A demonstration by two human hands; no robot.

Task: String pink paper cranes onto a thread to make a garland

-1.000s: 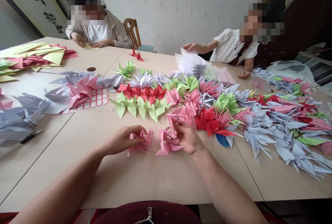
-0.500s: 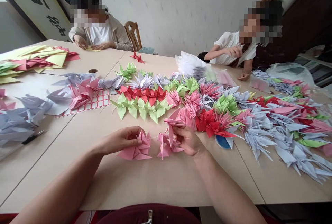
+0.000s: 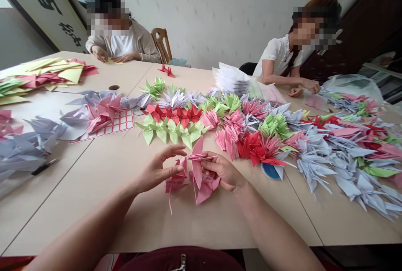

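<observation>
My left hand (image 3: 158, 169) and my right hand (image 3: 221, 170) meet over the near middle of the beige table (image 3: 150, 216). Together they hold a small bunch of pink paper cranes (image 3: 193, 176), lifted slightly off the table. The left thumb and fingers pinch the left crane, with the index finger stretched forward. Fingers of the right hand curl round the right cranes, one wing sticking up. Just beyond lies a broad spread of folded cranes (image 3: 251, 132) in pink, red, green and pale lilac.
A row of green cranes (image 3: 171, 130) and red cranes (image 3: 172, 114) lies ahead. Lilac and pink cranes (image 3: 94, 112) lie on a red grid sheet at left. Flat coloured paper (image 3: 47, 72) is stacked far left. Two people sit at the far side; a blue disc (image 3: 270, 171) peeks out at right.
My hands have come together, closing the gap between the two pink crane bunches and raising them. The person at far right lowered an arm to the table.
</observation>
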